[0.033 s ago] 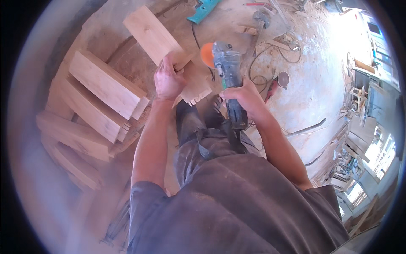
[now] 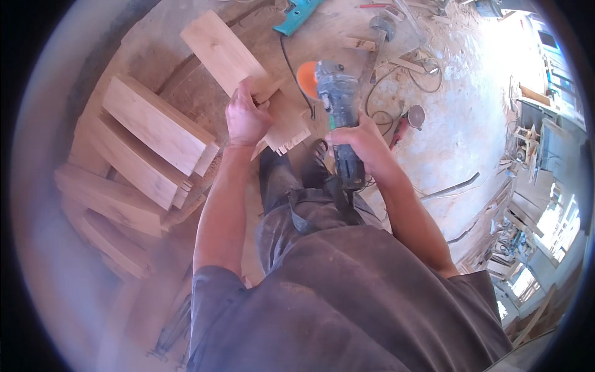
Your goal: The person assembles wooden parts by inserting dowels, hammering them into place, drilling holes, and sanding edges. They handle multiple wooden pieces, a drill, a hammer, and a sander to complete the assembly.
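My right hand (image 2: 361,144) is wrapped round the body of a dark angle grinder (image 2: 339,99), which stands roughly upright in the picture. An orange disc (image 2: 307,80) sits at its head, pointing left and apart from the wood. My left hand (image 2: 248,119) is closed on the near end of a pale wooden board (image 2: 224,51), its fingers bent over the edge. Under that end lies another wooden piece (image 2: 288,118) with a jagged, notched end near my feet. My palm hides part of the board's end.
Several thick boards (image 2: 155,127) lie stacked on the left. A teal power tool (image 2: 297,17) with a black cord rests at the far side. To the right, a red grinder with a round disc (image 2: 416,116) lies on the floor (image 2: 458,142) among cables. Wood scraps and tools line the right wall.
The angle grinder and my right hand have shifted very slightly to the right. My left hand stays on the board.
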Tool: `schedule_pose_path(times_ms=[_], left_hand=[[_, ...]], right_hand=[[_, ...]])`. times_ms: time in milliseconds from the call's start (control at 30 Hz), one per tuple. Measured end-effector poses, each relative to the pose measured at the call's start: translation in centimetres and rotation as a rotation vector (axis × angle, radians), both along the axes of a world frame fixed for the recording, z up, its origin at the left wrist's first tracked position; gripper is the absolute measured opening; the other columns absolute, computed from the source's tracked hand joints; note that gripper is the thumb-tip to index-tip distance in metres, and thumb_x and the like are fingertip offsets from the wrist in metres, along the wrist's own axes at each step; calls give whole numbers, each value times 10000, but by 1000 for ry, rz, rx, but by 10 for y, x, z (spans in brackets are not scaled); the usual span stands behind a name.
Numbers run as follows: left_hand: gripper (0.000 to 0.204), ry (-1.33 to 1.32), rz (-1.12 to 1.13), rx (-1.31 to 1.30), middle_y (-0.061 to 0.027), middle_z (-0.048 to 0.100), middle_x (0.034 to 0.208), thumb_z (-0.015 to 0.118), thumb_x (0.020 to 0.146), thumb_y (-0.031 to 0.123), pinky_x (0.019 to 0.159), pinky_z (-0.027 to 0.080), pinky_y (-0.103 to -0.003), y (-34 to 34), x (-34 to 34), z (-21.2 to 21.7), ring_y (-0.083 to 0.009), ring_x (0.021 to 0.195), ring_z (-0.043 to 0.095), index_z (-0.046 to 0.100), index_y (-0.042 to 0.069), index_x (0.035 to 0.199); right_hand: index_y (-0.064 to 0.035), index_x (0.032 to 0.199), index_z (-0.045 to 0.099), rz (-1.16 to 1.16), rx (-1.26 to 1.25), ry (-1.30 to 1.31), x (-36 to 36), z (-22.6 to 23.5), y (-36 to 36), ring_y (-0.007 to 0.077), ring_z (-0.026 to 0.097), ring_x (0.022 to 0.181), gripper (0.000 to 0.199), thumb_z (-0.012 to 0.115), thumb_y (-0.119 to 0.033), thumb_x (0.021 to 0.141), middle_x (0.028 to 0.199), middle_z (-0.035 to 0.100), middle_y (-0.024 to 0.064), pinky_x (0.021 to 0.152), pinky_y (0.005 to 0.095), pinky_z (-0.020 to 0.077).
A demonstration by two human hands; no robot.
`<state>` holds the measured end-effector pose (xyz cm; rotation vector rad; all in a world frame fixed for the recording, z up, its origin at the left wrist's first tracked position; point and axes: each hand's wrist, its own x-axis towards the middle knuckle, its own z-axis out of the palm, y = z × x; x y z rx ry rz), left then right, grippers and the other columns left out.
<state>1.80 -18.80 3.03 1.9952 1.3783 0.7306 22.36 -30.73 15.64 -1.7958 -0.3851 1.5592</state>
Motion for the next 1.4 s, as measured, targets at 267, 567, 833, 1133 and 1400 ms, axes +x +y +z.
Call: schedule_pose_path(times_ms=[267, 567, 833, 1133, 1400], left_hand=[[461, -543, 104, -809, -86, 710, 895, 837, 815, 39, 650, 545, -328, 1, -8, 22, -167, 717, 653, 637, -75, 1214], [266, -418, 286, -802, -106, 713, 933, 660, 966, 31, 667, 540, -308, -30, -9, 13, -183, 720, 654, 654, -102, 1197], [242, -498, 356, -758, -83, 696, 892, 689, 933, 4, 668, 541, -292, -80, -24, 16, -150, 707, 637, 676, -104, 1149], [187, -36, 443, -152, -79, 727, 791, 841, 798, 126, 669, 543, -321, -210, 26, -13, -165, 659, 650, 748, -32, 830], [183, 139, 439, 76, -85, 585, 819, 774, 776, 107, 659, 521, -432, -209, 47, -32, -294, 721, 625, 612, 59, 707]], right_hand=[[18, 994, 592, -116, 119, 89, 28, -2, -43, 194, 666, 624, 276, 744, -55, 775, 754, 648, 105, 587, 330, 537], [49, 950, 663, -129, 85, 233, 52, -17, -94, 219, 705, 665, 223, 748, -90, 796, 799, 694, 137, 597, 334, 561], [20, 1009, 634, -217, 133, 305, 76, -20, -126, 218, 707, 696, 254, 748, -129, 838, 873, 691, 137, 605, 359, 587], [5, 994, 630, -296, 95, 322, 94, -23, -152, 229, 703, 707, 278, 757, -178, 826, 869, 693, 126, 612, 375, 588], [8, 986, 624, -305, 81, 315, 104, -27, -178, 220, 692, 681, 241, 728, -160, 848, 844, 689, 130, 585, 375, 579]])
